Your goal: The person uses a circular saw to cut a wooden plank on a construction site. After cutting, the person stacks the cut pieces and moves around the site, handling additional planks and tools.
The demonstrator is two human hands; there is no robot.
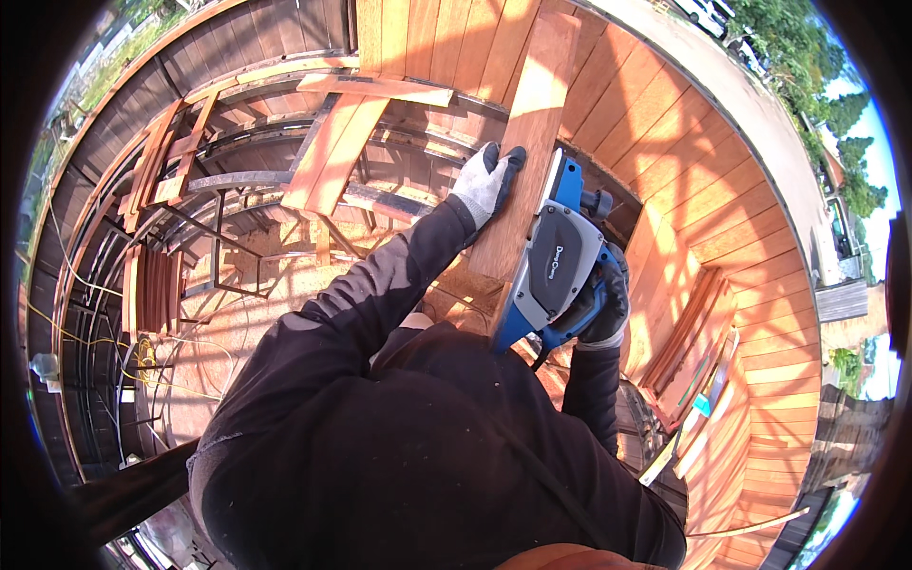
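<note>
A long reddish wooden board (528,123) stretches away from my body, tilted slightly to the right. My left hand (488,180), in a grey and black work glove, grips the board with its fingers over the far part of the surface. Against the board's right edge rests a blue and grey electric planer (559,256), turned on its side, with a dark round knob near its far end. My right hand (608,299), in a dark glove, is wrapped round the planer's rear handle. The planer's underside and the fingertips behind the handle are hidden.
Curved plank walls (750,223) surround me. To the left stand metal frames (228,242), a pair of planks (337,152) and a stack of boards (150,290). A yellow cord (145,353) lies coiled at the far left. Loose strips (684,351) lie at the right.
</note>
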